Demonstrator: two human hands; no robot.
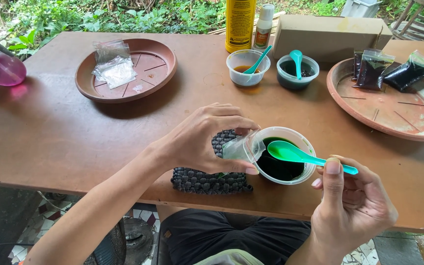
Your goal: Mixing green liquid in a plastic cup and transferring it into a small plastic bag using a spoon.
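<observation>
My left hand [204, 140] holds a small clear plastic bag [239, 147] against the rim of a clear plastic cup [304, 143] of dark green liquid. My right hand [352, 206] holds a teal plastic spoon [295, 153] by its handle, its bowl hovering over the liquid near the bag's mouth. The cup sits on the brown table [50, 132] beside a dark woven mat [207, 180].
A brown saucer [158, 73] at the back left holds empty clear bags [114, 66]. Another saucer [393, 113] on the right holds filled dark bags [408, 71]. Behind stand two cups with spoons [248, 68] [298, 72], a yellow can [240, 24], a small bottle [264, 27], a cardboard box [330, 34] and a pink spray bottle [1, 66].
</observation>
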